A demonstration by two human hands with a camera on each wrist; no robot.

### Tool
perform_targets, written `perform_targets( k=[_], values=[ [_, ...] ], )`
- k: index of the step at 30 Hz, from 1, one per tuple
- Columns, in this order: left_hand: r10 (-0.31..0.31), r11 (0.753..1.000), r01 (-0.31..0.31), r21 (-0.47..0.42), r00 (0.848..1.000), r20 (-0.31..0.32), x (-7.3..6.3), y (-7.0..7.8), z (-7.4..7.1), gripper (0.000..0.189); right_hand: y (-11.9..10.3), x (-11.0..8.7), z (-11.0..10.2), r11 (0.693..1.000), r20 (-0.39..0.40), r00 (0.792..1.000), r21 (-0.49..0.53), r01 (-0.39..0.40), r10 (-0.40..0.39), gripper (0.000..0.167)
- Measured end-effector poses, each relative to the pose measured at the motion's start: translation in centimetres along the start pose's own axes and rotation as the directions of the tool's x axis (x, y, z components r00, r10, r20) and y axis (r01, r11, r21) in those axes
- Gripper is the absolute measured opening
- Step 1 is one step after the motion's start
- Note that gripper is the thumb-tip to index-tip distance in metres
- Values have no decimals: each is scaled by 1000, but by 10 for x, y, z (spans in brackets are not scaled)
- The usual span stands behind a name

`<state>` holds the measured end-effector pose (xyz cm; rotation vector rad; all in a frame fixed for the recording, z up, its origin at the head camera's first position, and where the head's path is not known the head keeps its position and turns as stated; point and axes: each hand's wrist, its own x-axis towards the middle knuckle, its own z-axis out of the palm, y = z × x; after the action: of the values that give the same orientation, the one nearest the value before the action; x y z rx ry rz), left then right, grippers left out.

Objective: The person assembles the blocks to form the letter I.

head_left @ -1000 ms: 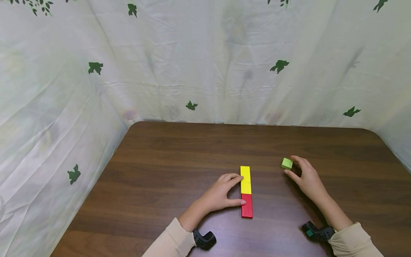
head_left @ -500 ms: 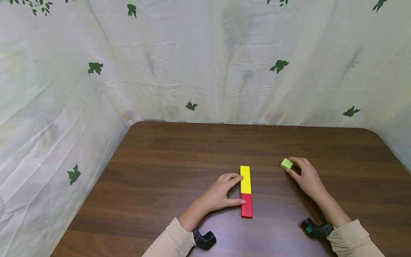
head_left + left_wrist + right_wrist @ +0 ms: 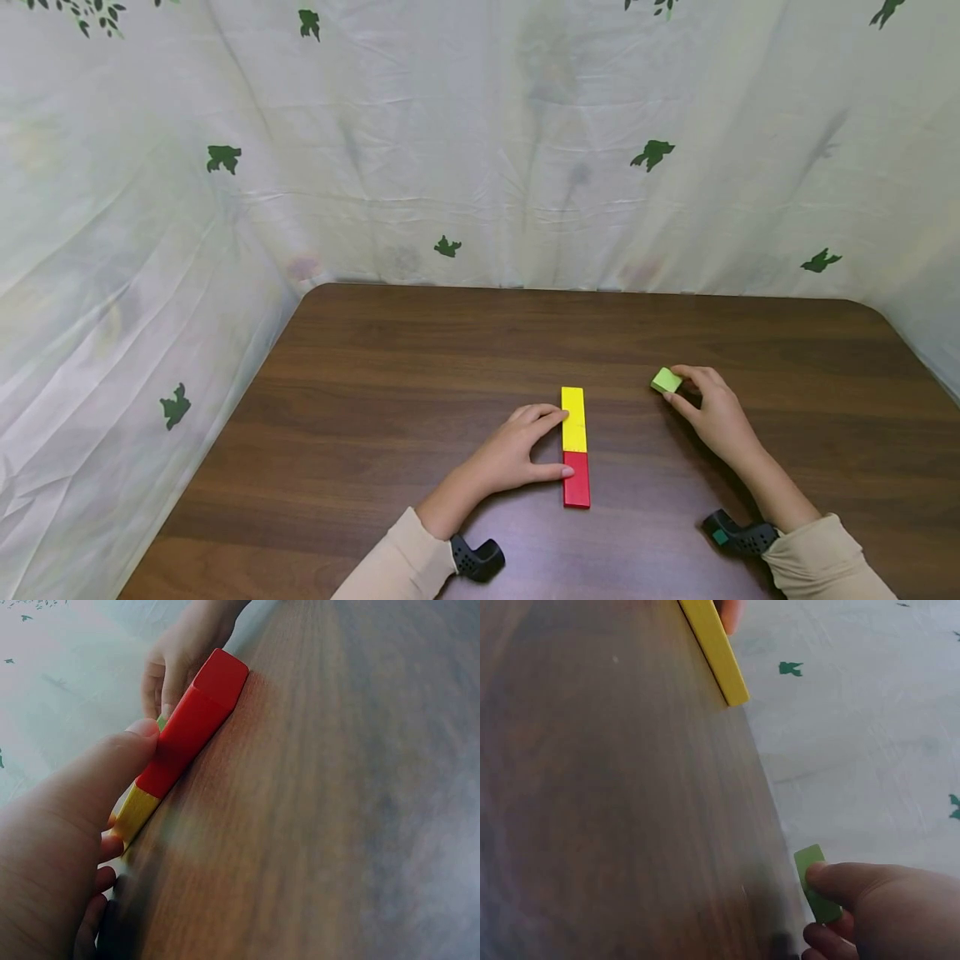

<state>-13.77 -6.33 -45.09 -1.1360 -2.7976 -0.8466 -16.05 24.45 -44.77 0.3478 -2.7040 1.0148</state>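
A yellow block and a red block lie end to end on the dark wooden table, the red one nearer the person. My left hand rests against their left side, its thumb on the red block and a fingertip on the yellow one. In the left wrist view the thumb touches the edge of the red block. Farther back on the right, my right hand pinches a small light-green block between thumb and fingers, its broad face visible in the right wrist view.
A pale curtain with green leaf and bird shapes hangs behind the table and along its left side. Black wrist cameras sit on both wrists, the left camera and the right camera, close above the tabletop.
The right thumb and fingers have closed on the green block, which has turned a little and shifted slightly left. The left hand and the two joined blocks have stayed in place.
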Motion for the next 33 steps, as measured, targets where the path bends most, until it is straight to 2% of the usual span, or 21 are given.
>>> perform_targets(
  k=[24, 33],
  values=[
    [-30, 1000, 30, 0, 999, 35, -1, 1, -1, 70, -18, 14, 17, 991, -20, 992, 62, 123, -122, 38],
    [-33, 999, 34, -10, 999, 36, -1, 0, -1, 70, -25, 19, 26, 990, 1, 992, 71, 124, -124, 38]
  ],
)
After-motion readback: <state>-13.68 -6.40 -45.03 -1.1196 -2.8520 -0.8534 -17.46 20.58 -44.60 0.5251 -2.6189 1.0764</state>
